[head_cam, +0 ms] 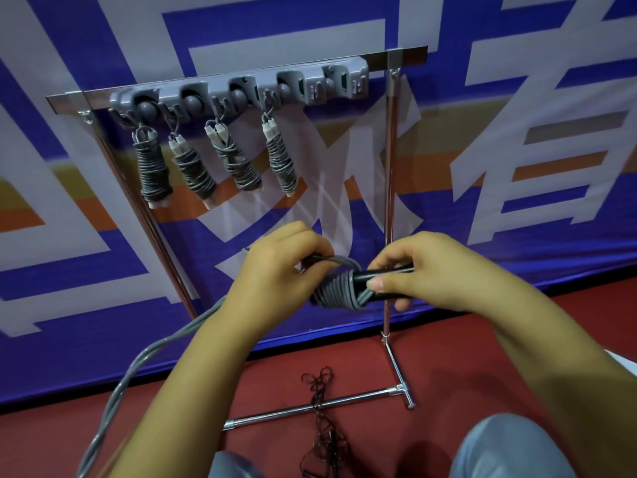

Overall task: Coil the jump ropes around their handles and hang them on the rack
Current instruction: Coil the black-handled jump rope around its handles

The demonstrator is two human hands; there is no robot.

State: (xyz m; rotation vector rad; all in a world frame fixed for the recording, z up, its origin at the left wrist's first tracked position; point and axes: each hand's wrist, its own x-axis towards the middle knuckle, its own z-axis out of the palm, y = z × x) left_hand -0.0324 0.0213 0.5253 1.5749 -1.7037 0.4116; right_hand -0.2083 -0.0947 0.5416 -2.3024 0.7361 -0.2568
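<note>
The grey rope [339, 288] is half wound round the black handles [382, 281], which I hold level in front of the rack [241, 88]. My right hand [424, 270] clamps the handles so they stay together; my left hand [279, 267] pinches the loose cord to keep each turn tight. Four coiled ropes [213, 163] hang beyond, far left.

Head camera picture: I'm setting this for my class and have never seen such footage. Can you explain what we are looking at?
No machine here: a camera worn on a person's head looks down at their bare hands. The right hand holds black handles with grey rope partly wound round them; the left hand holds the rope for winding, and the loose length trails to the red floor. Ahead, a metal rack carries four coiled ropes hung from a grey hook strip.
</note>
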